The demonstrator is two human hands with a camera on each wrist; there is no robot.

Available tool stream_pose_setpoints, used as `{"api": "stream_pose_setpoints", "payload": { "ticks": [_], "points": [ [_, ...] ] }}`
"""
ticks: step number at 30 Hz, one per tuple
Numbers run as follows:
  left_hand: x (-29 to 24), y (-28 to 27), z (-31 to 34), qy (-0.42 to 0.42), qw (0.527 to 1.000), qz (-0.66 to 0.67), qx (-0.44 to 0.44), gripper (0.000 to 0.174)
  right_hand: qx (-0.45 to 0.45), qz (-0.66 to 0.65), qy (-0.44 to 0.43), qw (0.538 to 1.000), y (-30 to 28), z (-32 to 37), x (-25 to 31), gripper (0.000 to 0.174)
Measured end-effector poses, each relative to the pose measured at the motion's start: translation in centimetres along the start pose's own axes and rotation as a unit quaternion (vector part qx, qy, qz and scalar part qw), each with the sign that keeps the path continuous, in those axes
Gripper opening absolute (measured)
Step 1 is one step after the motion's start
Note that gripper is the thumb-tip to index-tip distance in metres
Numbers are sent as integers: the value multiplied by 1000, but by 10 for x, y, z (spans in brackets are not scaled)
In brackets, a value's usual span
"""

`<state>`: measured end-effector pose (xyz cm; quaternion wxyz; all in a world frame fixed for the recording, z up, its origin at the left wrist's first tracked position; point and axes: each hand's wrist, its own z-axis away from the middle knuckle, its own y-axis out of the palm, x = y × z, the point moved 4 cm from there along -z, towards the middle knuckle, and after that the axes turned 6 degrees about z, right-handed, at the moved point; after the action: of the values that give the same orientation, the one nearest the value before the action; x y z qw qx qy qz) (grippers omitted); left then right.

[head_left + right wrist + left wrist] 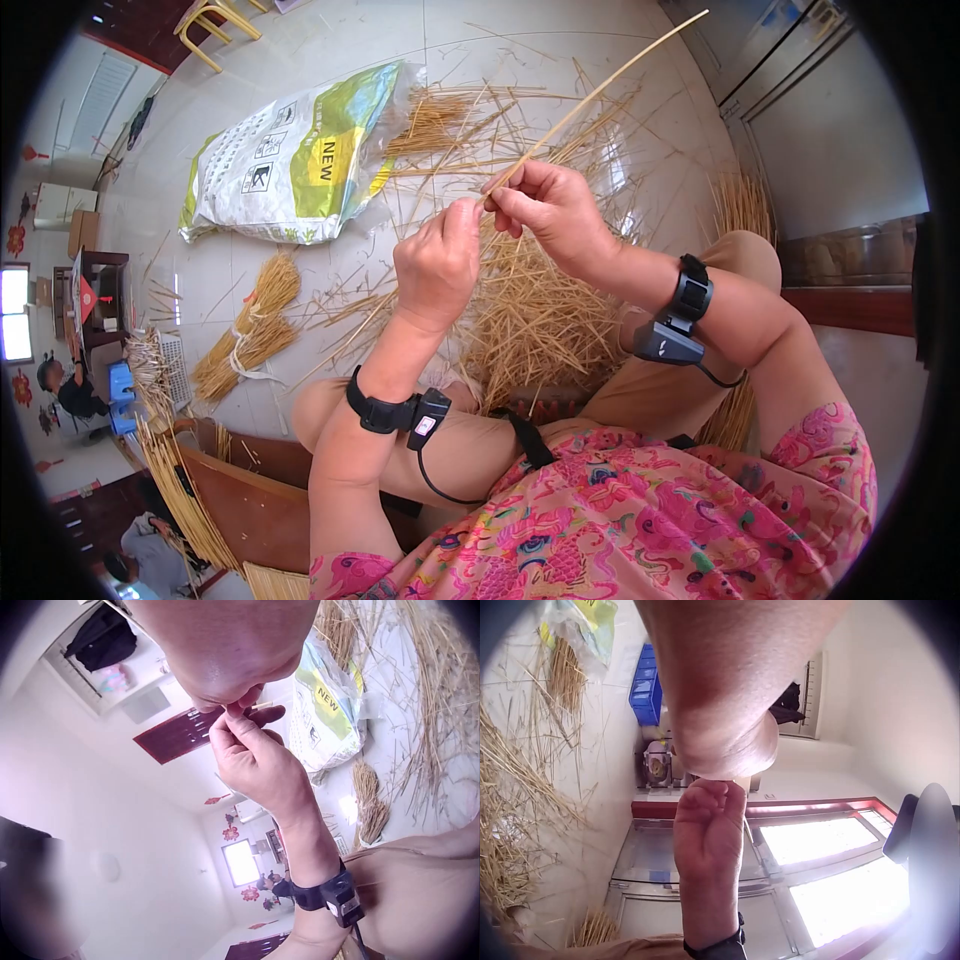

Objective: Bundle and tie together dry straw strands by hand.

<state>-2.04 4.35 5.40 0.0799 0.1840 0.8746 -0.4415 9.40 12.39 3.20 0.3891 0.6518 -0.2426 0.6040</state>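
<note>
In the head view a long pale straw stalk [610,82] slants up to the right from between the two hands. The right hand [545,205] pinches it near its lower end with thumb and fingertips. Close against it, the left hand [440,260] has its fingers curled, its thumb at the stalk's lower end. The fingertips of both hands nearly touch. In the right wrist view the left hand [259,761] shows its thumb and index finger pressed together at the stalk's end, partly hidden by the right hand [232,652].
Loose straw [540,320] is heaped on the floor below the hands. A white and green bag [290,160] lies at the upper left, tied straw bundles [250,325] below it. A wooden box [250,490] stands lower left; metal doors [830,150] are at the right.
</note>
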Motion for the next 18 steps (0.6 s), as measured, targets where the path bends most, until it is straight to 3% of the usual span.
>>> {"api": "stream_pose_setpoints", "payload": {
  "ticks": [12,18],
  "points": [
    [-1,1,1,-15,999,44,6,6,19,2,5,1000,-3,-1,-2,8],
    [10,5,-2,-65,985,143,69,5,12,12,-13,1000,-6,-2,-4,8]
  ]
}}
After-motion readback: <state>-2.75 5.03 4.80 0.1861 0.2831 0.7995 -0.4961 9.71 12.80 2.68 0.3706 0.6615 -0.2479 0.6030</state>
